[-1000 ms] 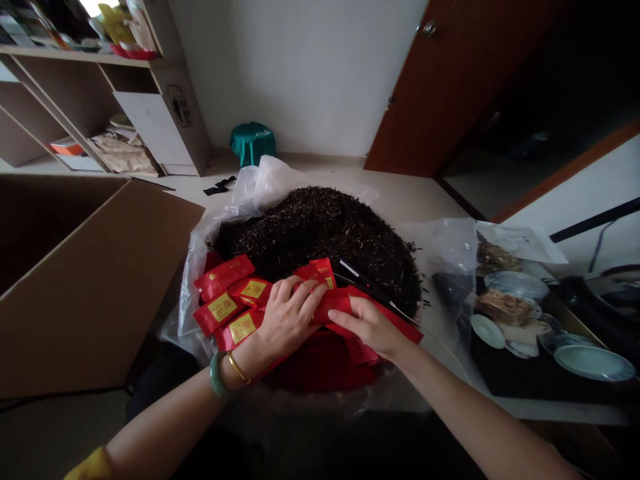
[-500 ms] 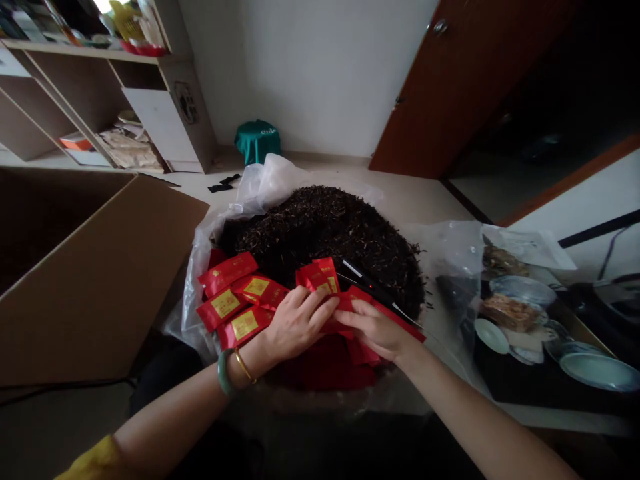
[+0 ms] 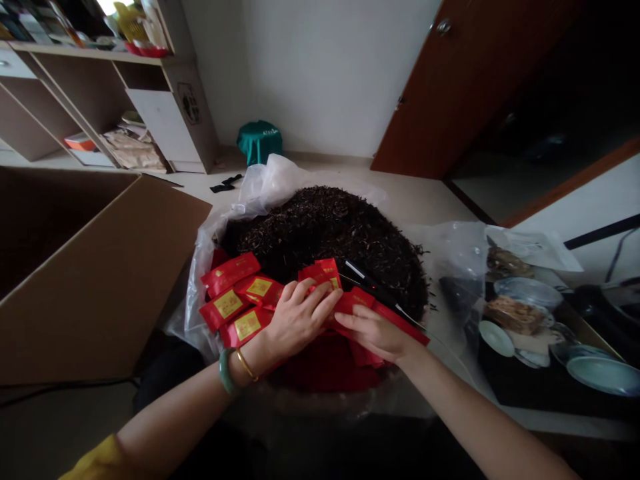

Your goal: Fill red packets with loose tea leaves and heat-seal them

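A large mound of dark loose tea leaves (image 3: 325,220) fills a container lined with clear plastic (image 3: 270,177). Red foil packets with yellow labels, such as one red packet (image 3: 230,305), lie in a heap at its left front. My left hand (image 3: 300,317), with a jade and a gold bangle on the wrist, bends its fingers over a red packet (image 3: 320,272) in the middle. My right hand (image 3: 374,332) grips another red packet (image 3: 356,300) beside it; its thumb is mostly hidden. Behind the hands a slim black device (image 3: 367,283) with a small red light rests against the leaves.
An open cardboard box (image 3: 110,267) stands at the left. To the right, a black tray (image 3: 520,383) bears dishes and bagged dried goods. A teal covered bin (image 3: 259,141) stands by the wall, near a shelf unit (image 3: 155,120). A brown door (image 3: 450,80) is at the back right.
The fingers of my right hand have drawn slightly apart from my left hand, showing more of the red packet there. The view has shifted a little; the rest is unchanged.
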A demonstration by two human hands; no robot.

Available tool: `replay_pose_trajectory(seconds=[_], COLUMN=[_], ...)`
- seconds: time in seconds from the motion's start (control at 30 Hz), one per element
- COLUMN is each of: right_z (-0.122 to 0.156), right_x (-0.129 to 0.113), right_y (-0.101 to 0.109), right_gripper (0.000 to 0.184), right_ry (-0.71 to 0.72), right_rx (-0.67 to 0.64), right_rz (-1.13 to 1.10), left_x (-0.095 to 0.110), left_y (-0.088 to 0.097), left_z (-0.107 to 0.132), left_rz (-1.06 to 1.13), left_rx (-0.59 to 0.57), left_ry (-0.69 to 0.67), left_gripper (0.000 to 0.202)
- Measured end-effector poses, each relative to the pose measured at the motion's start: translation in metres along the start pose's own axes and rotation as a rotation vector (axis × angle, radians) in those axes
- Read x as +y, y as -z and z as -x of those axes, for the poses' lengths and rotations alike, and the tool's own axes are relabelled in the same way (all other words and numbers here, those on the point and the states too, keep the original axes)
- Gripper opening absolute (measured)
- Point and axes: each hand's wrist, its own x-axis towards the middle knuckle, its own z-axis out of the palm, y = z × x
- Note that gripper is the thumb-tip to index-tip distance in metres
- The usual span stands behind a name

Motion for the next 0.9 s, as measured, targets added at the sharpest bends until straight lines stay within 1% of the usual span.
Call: replay_pose_trajectory(seconds=[0.07, 0.13, 0.23, 0.33, 0.43, 0.53, 0.63, 0.73, 0.8, 0.9], right_z=[-0.001, -0.001, 0.0, 0.001, 0.001, -0.001, -0.001, -0.001, 0.0, -0.001], right_x=[0.002, 0.002, 0.0, -0.003, -0.003, -0.003, -0.005, -0.009, -0.012, -0.016], right_y=[0.0, -0.001, -0.004, -0.004, -0.002, 0.002, 0.002, -0.003, -0.006, -0.008], right_gripper=[0.033, 0.035, 0.037, 0.032, 0.027, 0.027, 0.033, 0.046, 0.053, 0.057], right_ry=[0.036, 0.061, 0.05, 0.019, -0.002, 0.001, -0.015, -0.046, -0.034, -0.008], right_rx=[0.014, 0.024, -0.002, -0.028, -0.038, -0.008, 0.011, -0.065, -0.112, -0.151], right_rz=[-0.013, -0.016, -0.016, -0.017, -0.043, -0.09, -0.105, -0.091, -0.094, -0.112], left_x=[-0.003, -0.007, -0.01, -0.009, -0.006, -0.002, 0.002, 0.004, 0.004, 0.003], left_y=[0.0, 0.0, 0.0, -0.001, -0.002, -0.004, -0.002, 0.001, 0.002, 0.002], left_z=[-0.002, -0.003, -0.002, -0.001, 0.0, 0.002, 0.004, 0.004, 0.003, 0.003], left_rz=[0.027, 0.067, 0.113, 0.128, 0.069, -0.039, -0.122, -0.153, -0.153, -0.148], left_rx=[0.004, -0.019, -0.071, -0.087, -0.042, 0.028, 0.057, 0.023, 0.002, 0.002], left_ry=[0.015, 0.02, -0.002, -0.037, -0.055, -0.022, 0.013, 0.024, 0.019, 0.006], left_gripper=[0.035, 0.037, 0.04, 0.042, 0.04, 0.039, 0.04, 0.038, 0.036, 0.037])
